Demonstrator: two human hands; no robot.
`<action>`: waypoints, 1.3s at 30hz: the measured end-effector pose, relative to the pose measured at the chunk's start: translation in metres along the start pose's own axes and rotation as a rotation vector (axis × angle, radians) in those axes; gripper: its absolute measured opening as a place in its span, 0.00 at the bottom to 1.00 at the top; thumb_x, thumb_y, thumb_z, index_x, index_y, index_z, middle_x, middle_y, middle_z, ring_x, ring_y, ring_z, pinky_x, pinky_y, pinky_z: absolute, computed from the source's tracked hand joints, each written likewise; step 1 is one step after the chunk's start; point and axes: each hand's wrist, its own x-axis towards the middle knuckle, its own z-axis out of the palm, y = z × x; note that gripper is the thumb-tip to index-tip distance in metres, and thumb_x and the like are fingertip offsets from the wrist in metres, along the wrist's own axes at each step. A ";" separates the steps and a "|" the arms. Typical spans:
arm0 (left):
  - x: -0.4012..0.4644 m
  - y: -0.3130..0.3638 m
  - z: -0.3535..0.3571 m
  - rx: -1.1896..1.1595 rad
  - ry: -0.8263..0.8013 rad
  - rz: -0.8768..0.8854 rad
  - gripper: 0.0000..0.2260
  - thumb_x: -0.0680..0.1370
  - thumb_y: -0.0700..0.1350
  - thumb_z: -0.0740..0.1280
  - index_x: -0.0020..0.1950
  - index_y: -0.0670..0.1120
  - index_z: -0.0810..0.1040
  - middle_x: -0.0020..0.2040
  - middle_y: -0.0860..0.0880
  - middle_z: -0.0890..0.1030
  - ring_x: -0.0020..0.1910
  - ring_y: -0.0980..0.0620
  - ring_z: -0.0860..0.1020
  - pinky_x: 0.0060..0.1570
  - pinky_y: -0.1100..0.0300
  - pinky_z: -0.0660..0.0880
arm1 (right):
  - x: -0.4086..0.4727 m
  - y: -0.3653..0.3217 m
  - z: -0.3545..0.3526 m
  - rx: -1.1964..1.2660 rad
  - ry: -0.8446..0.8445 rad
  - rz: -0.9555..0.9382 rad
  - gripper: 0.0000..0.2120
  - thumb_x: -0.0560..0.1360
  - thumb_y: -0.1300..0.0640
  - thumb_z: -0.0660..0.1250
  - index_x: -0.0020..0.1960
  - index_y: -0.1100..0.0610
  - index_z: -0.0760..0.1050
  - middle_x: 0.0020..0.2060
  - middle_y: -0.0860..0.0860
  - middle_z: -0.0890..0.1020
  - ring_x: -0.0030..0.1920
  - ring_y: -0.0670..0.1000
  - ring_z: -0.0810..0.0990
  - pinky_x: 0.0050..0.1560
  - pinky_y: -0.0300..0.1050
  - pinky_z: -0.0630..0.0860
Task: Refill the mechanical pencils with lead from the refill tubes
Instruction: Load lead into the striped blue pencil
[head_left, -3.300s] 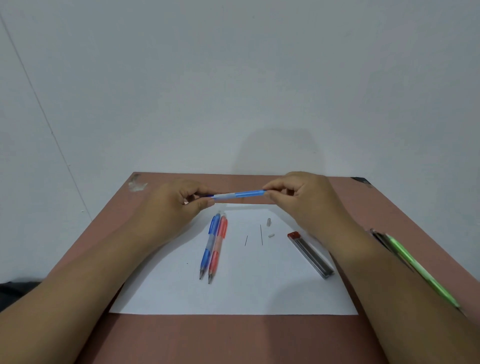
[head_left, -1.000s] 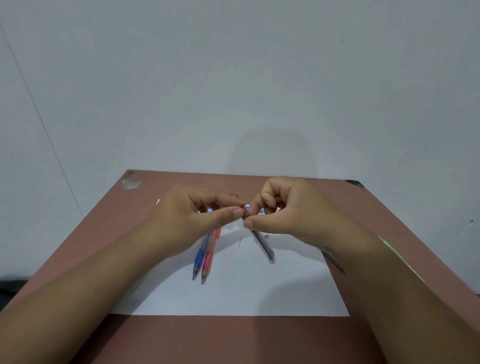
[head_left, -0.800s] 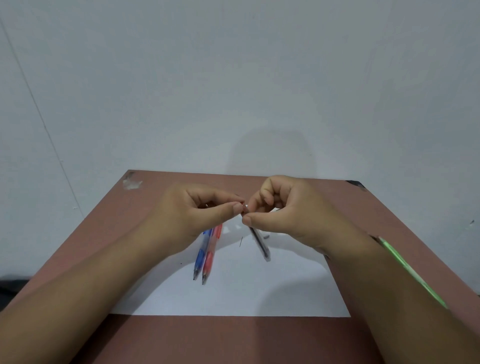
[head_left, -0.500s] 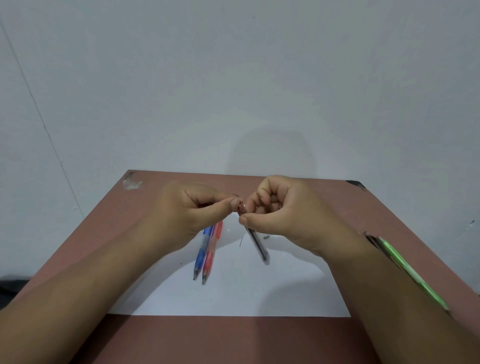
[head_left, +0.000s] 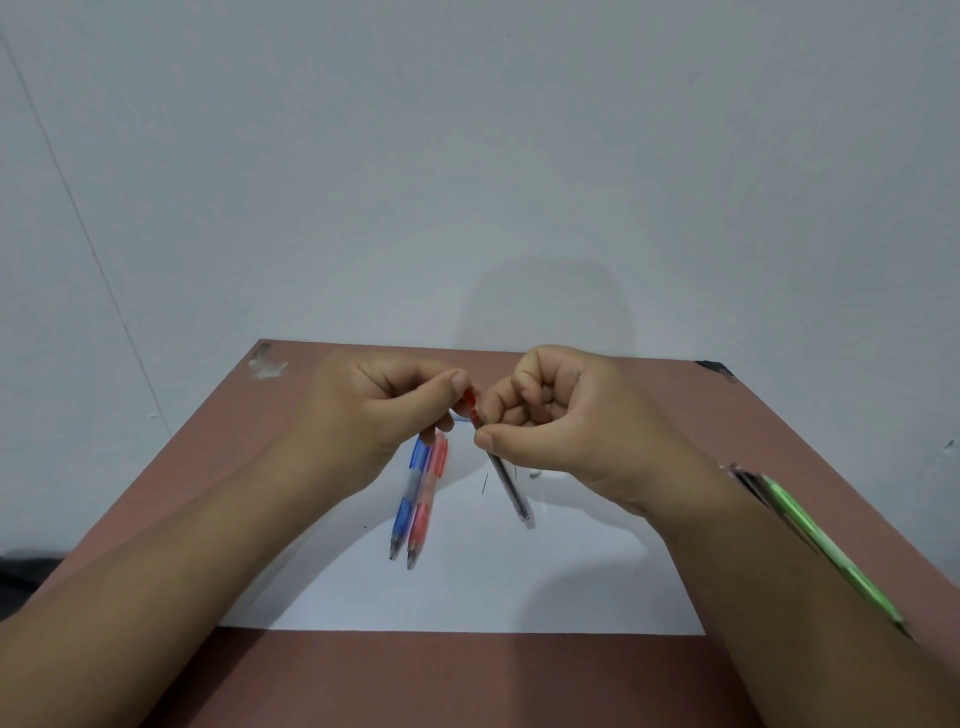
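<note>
Near the lower middle, on white paper (head_left: 467, 597): blue pencil (head_left: 402, 512) beside red pencil (head_left: 423, 514). Above centre, right hand (head_left: 561, 426) curled round refill tube (head_left: 506, 480); left hand (head_left: 374, 415) pinching its red cap (head_left: 470, 400). Far right edge: green pencil (head_left: 821, 551).

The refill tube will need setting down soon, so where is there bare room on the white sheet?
The near strip of the white sheet is bare, between the pencil tips and its front edge. Crowded: the blue pencil and red pencil at left, and a loose lead under the refill tube.
</note>
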 end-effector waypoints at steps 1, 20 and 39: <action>0.000 0.001 0.001 -0.020 0.005 -0.026 0.07 0.77 0.43 0.69 0.43 0.44 0.86 0.35 0.51 0.85 0.32 0.56 0.80 0.34 0.65 0.76 | 0.000 0.000 0.000 0.000 0.004 -0.005 0.21 0.70 0.70 0.76 0.37 0.55 0.65 0.39 0.54 0.84 0.38 0.51 0.78 0.37 0.40 0.76; -0.007 0.023 0.004 0.044 0.259 -0.061 0.05 0.76 0.45 0.71 0.49 0.47 0.86 0.35 0.56 0.84 0.33 0.59 0.79 0.33 0.73 0.73 | 0.003 0.009 0.006 -0.376 0.049 -0.007 0.12 0.73 0.53 0.77 0.54 0.42 0.80 0.44 0.40 0.84 0.45 0.42 0.82 0.43 0.35 0.78; -0.004 0.009 0.015 -0.104 0.089 -0.377 0.06 0.75 0.39 0.73 0.51 0.45 0.86 0.42 0.47 0.87 0.42 0.48 0.86 0.46 0.59 0.83 | 0.015 0.030 -0.009 -0.734 0.416 -0.371 0.18 0.75 0.72 0.67 0.52 0.52 0.87 0.54 0.46 0.81 0.54 0.45 0.79 0.55 0.24 0.70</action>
